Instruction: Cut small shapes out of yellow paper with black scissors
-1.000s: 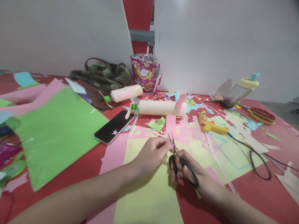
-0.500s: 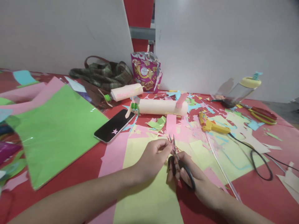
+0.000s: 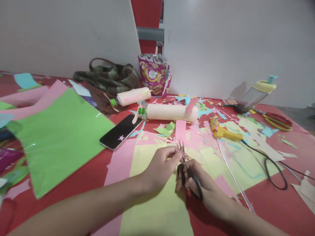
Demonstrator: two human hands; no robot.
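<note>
My right hand [image 3: 200,178] grips black-handled scissors [image 3: 183,156] with its fingers through the loops; the blades point away from me, slightly apart. My left hand [image 3: 163,167] is closed in a pinch on a small piece of pink paper [image 3: 181,154] right at the blades, most of it hidden by the fingertips. Below both hands lies a pale yellow sheet [image 3: 157,209]. Just beyond the blade tips is a pink paper strip [image 3: 180,129]. A pink star [image 3: 121,138] rests on the black phone [image 3: 115,134], left of my hands.
Behind my hands lies a paper-wrapped bottle [image 3: 167,112], with a second wrapped bottle [image 3: 134,96] farther back. A yellow glue gun [image 3: 225,132] trails its cord at right. Red-handled pliers [image 3: 277,120] and a clear jar [image 3: 253,96] stand beyond. A green sheet [image 3: 64,141] covers the left.
The scissors' handles have come slightly closer together in my right hand, and the blades have shifted a little. My left hand keeps its pinch in nearly the same place.
</note>
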